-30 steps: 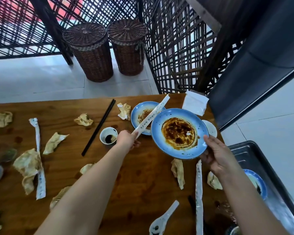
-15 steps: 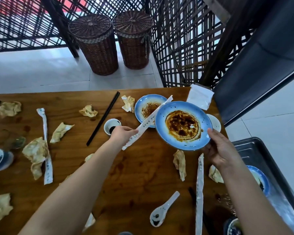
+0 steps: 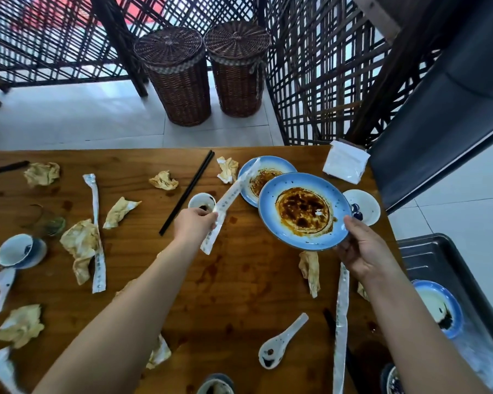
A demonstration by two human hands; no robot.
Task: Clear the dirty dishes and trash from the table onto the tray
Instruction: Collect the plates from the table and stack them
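Your right hand (image 3: 365, 251) grasps the blue plate (image 3: 302, 209) by its near right rim, with the thumb laid on top and the fingers curled underneath. The plate is smeared with brown sauce and is held up over the table (image 3: 239, 294). Its far left edge overlaps a second blue plate (image 3: 268, 173) in the view; whether the two touch is hard to tell from this angle.

Your left hand (image 3: 194, 226) pinches a white chopstick wrapper (image 3: 231, 197) near its lower end. A short tail hangs toward you below the fingers. The long part runs away from the grip, up and to the right, and its tip lies over the second plate.

Just beyond your left knuckles stands a small sauce cup (image 3: 201, 201), with black chopsticks (image 3: 187, 194) just to its left. Just past your right thumb, to the right of the held plate, sits a small white dish (image 3: 365, 207).

The tray (image 3: 427, 257) lies to the right of your right wrist, beside the table edge, and holds a blue-rimmed bowl (image 3: 439, 305). Between your forearms lie a crumpled napkin (image 3: 309, 268), another wrapper (image 3: 342, 322) and a white spoon (image 3: 282, 342).
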